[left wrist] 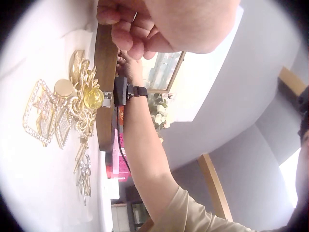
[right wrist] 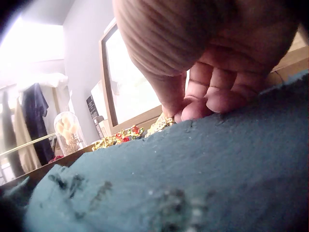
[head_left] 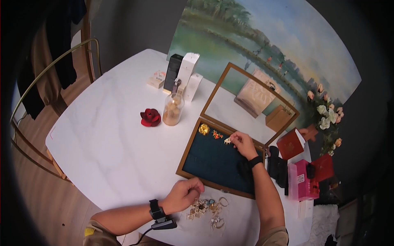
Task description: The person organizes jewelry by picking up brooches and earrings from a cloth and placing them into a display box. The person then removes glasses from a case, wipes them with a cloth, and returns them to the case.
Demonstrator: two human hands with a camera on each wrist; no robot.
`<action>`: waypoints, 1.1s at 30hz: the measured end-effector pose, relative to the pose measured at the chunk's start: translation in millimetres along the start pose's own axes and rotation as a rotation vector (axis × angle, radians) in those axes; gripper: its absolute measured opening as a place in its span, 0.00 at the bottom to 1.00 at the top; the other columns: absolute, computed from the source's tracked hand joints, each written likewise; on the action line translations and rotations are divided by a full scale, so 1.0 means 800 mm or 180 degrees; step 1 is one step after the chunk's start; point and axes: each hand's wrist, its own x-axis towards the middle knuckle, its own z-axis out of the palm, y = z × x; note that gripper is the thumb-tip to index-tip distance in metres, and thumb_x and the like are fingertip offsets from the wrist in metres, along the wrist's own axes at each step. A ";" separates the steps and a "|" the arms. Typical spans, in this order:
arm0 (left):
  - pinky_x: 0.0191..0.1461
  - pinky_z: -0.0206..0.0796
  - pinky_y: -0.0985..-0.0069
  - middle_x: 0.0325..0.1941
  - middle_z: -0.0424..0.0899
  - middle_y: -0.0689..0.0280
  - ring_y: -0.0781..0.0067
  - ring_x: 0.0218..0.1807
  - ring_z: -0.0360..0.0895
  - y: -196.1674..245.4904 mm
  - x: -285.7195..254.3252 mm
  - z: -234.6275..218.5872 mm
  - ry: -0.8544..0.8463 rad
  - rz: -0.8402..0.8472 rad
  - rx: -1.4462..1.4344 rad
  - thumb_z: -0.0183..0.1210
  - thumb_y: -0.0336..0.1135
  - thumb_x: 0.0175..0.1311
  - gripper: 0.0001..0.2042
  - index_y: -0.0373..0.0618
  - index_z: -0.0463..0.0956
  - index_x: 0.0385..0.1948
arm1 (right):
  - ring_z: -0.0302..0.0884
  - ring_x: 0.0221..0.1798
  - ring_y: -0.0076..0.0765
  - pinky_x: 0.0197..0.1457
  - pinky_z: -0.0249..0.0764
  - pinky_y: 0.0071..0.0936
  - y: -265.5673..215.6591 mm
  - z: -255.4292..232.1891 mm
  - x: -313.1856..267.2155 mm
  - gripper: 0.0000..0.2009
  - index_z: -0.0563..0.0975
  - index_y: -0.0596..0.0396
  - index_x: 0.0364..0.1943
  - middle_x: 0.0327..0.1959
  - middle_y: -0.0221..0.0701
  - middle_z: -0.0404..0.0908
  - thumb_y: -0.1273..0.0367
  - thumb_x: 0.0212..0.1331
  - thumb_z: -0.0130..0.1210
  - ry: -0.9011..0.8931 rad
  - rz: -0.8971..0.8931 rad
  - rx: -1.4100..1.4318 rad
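Observation:
My right hand (head_left: pixel 245 146) is inside the wooden display case (head_left: pixel 179 169), by the upper edge of its dark teal lining (head_left: pixel 213 160). Thumb and fingertips pinch a small gold brooch (right wrist: pixel 160 125) lying against the cloth. Left of it in the head view sit a red-and-gold brooch (head_left: pixel 217 134) and a round gold brooch (head_left: pixel 204 129). My left hand (head_left: pixel 185 194) hovers by the case's front edge, fingers loosely curled with nothing in them. Below it lies a pile of gold and rhinestone jewelry (left wrist: pixel 67 113), including a piece with a yellow stone (left wrist: pixel 93 98).
The glazed lid (head_left: pixel 227 67) stands raised behind the case. A glass dome (head_left: pixel 173 110), a red fabric flower (head_left: pixel 150 117) and upright boxes (head_left: pixel 190 65) stand farther back. Right of the case are a pink box (head_left: pixel 298 180), a red box (head_left: pixel 290 144) and flowers (head_left: pixel 326 119).

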 end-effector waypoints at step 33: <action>0.54 0.68 0.64 0.42 0.77 0.63 0.59 0.49 0.73 0.047 -0.004 0.000 -0.1290 0.1285 0.3441 0.72 0.48 0.48 0.23 0.44 0.80 0.41 | 0.81 0.35 0.23 0.40 0.76 0.22 -0.116 -0.013 -0.287 0.08 0.83 0.57 0.47 0.35 0.30 0.85 0.71 0.67 0.64 -0.0168 -0.0110 0.0560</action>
